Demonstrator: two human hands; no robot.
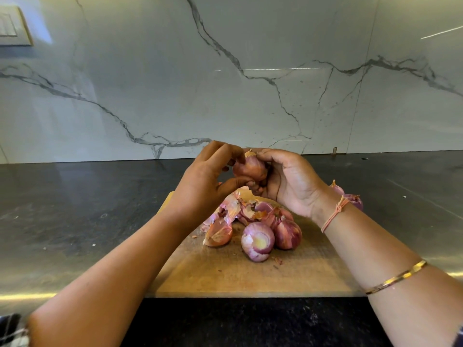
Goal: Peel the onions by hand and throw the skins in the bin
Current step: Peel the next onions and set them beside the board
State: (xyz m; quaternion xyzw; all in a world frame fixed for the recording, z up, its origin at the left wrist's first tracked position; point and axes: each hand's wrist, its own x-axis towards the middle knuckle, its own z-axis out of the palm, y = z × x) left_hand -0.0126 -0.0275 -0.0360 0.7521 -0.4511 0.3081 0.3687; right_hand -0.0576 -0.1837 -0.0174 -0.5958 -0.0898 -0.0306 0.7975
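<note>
A red onion (pixel 250 168) with its dry skin on is held up above the wooden cutting board (pixel 225 271). My right hand (pixel 290 181) cups it from the right, fingers wrapped around it. My left hand (pixel 208 179) touches it from the left, thumb under it and fingertips at its top. On the board lie a peeled onion (pixel 258 240), a partly skinned onion (pixel 288 234), a brownish onion (pixel 218 235) and a heap of loose skins (pixel 238 206). No bin is in view.
Two more unpeeled onions (pixel 350 196) lie on the dark stone counter (pixel 75 209) behind my right wrist. A marble wall (pixel 225 71) rises behind the counter, with a switch plate (pixel 12 26) at the top left. The counter's front edge runs below the board.
</note>
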